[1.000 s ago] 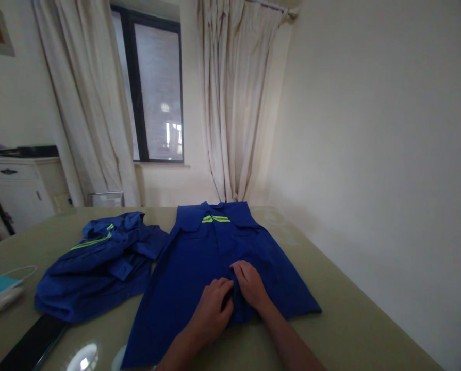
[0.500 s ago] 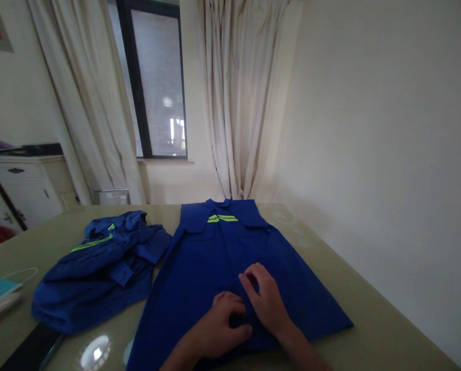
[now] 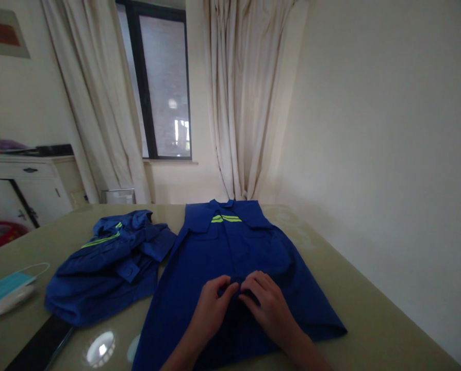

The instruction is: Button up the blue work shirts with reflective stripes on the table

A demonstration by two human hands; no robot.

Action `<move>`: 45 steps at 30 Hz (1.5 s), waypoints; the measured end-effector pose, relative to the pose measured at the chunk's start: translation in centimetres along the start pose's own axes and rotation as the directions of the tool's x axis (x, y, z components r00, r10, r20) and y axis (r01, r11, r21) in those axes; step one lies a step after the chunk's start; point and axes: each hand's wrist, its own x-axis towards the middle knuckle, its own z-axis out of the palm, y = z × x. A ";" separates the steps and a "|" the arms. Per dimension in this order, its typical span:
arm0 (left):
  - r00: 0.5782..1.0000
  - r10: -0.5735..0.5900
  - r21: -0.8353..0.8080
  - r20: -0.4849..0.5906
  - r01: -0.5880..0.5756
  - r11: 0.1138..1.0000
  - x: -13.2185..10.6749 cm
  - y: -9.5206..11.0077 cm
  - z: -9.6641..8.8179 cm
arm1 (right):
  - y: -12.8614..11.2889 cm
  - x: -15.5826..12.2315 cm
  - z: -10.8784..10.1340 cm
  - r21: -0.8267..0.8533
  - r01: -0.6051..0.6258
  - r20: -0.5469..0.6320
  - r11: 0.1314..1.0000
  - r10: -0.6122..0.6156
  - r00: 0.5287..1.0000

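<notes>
A dark blue work jacket [image 3: 199, 263] with lime-yellow chest stripes lies front up, its collar toward the far edge and its sleeves folded in at the shoulders. My left hand [image 3: 214, 304] pinches the cloth at the middle of the front, thumb against fingers. Close beside it, my right hand [image 3: 267, 304] is closed on the same front, its fingers curled over the cloth. The fingertips nearly meet, and the bit of fabric between them is mostly hidden. Around the hands the cloth is raised a little.
A second blue jacket [image 3: 110, 268] lies crumpled to the left. A light blue face mask [image 3: 12, 288], a white rounded object [image 3: 14, 300] and a black flat object [image 3: 40, 342] are on the glossy table [image 3: 369, 319]. A wall borders the right side; a curtain [image 3: 234, 103] hangs behind.
My left hand has risen from lower on the jacket to the middle front, and both hands have come together on the cloth. The jacket's right side now bulges slightly. The view has shifted a little left.
</notes>
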 end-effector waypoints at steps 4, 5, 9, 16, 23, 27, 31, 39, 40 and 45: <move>0.996 0.048 0.030 -0.072 -0.046 0.999 -0.4 0.0 0.4 | -0.3 0.1 -0.2 0.111 0.001 0.046 0.994 -0.006 0.999; 0.997 0.042 0.038 -0.069 -0.040 0.998 -0.4 -0.1 0.4 | -0.3 0.1 -0.2 0.115 0.002 0.044 0.993 -0.007 0.999; 0.998 0.037 0.058 -0.046 -0.034 0.998 -0.3 -0.3 0.6 | 0.0 0.1 -0.2 0.097 0.028 0.012 0.995 -0.029 0.999; 0.999 0.003 -0.064 -0.053 -0.007 0.998 0.0 -0.2 0.5 | 0.5 -0.2 -0.4 0.158 -0.022 0.070 0.987 0.011 0.997; 0.996 0.034 -0.253 0.077 -0.013 0.967 0.4 -0.6 -0.3 | 0.1 0.1 -0.6 0.280 -0.094 -0.006 0.956 0.100 0.995; 0.986 0.057 -0.251 0.156 -0.017 0.968 0.0 -0.2 -0.8 | 0.2 0.4 -0.6 0.366 -0.183 -0.058 0.913 0.219 0.974; 0.995 0.089 -0.075 0.050 -0.085 0.994 -0.4 0.8 -0.9 | 0.2 0.5 -0.5 0.384 -0.260 -0.036 0.886 0.296 0.955; 0.968 0.247 0.154 -0.042 -0.238 0.959 -1.1 1.0 -0.5 | 0.0 0.4 -0.8 0.438 -0.269 0.070 0.858 0.266 0.961; 0.964 0.265 0.161 -0.033 -0.256 0.953 -1.1 1.0 -0.5 | -0.1 0.3 -0.8 0.438 -0.264 0.077 0.859 0.257 0.963; 0.948 0.315 0.131 0.034 -0.317 0.939 -1.2 1.2 -0.5 | -0.1 0.0 -0.8 0.386 -0.223 0.063 0.895 0.216 0.974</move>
